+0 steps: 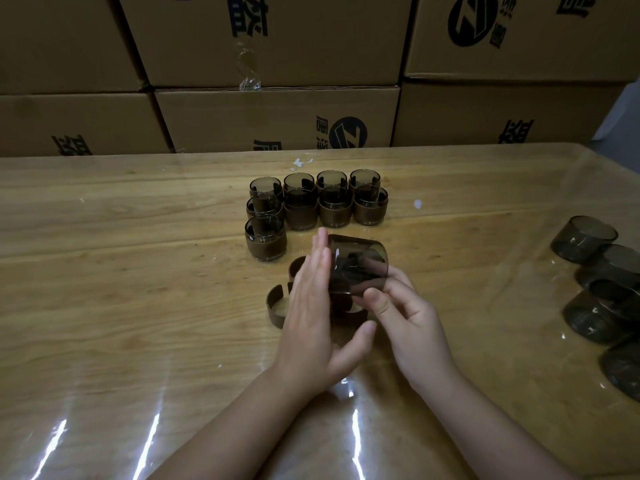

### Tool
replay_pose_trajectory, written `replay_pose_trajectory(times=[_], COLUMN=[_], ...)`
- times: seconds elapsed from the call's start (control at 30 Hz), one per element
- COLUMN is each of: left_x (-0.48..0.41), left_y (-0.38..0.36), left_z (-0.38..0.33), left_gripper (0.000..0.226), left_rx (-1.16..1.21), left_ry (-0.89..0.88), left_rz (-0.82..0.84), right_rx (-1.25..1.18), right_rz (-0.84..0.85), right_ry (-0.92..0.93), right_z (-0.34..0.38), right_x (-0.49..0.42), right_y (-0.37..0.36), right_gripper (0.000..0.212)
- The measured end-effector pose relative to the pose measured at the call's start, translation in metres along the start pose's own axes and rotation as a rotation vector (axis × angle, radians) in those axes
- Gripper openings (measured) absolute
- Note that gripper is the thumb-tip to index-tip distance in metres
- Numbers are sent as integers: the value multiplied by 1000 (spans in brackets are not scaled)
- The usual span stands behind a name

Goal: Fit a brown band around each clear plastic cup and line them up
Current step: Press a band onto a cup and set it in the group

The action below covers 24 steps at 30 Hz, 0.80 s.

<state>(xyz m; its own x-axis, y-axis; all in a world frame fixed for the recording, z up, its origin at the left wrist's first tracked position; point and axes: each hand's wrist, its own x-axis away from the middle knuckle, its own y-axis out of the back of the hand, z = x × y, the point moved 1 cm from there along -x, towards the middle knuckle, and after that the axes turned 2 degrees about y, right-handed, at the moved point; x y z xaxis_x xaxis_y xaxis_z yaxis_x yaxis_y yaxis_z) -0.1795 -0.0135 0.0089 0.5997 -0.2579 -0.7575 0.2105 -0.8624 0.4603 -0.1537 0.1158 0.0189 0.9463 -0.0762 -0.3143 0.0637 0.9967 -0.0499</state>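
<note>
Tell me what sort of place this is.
Likely a packing or assembly workroom: printed cartons stacked behind the table, banded cups in rows, bare cups heaped at right.

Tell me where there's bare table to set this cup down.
Bare: the gap right of the front banded cup, before the second row; the wide table left of the loose brown bands; the stretch between the right hand and the unbanded cups. Crowded: around those bands.
</note>
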Motion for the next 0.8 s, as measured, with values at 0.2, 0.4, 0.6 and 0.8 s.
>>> replay_pose_trajectory(times=[0.2, 0.4, 0.6, 0.8], left_x=[2, 2, 1, -9], left_y=[-3, -5, -1, 1], left_z=[-1, -2, 4, 7], left_gripper=[75, 71, 73, 68], left_rx=[-17, -73, -1, 227], left_ry=[-78, -137, 15, 177], left_rz=[103, 150, 82, -95], right_rx=[-121, -330, -209, -22], right_rz=[-113, -187, -79, 70], right_ry=[-64, -101, -4, -16], right_z=[1, 3, 5, 1], right_x=[-2, -9, -5, 3], right_y=[3, 13, 8, -5], right_gripper=[20, 33, 18, 20])
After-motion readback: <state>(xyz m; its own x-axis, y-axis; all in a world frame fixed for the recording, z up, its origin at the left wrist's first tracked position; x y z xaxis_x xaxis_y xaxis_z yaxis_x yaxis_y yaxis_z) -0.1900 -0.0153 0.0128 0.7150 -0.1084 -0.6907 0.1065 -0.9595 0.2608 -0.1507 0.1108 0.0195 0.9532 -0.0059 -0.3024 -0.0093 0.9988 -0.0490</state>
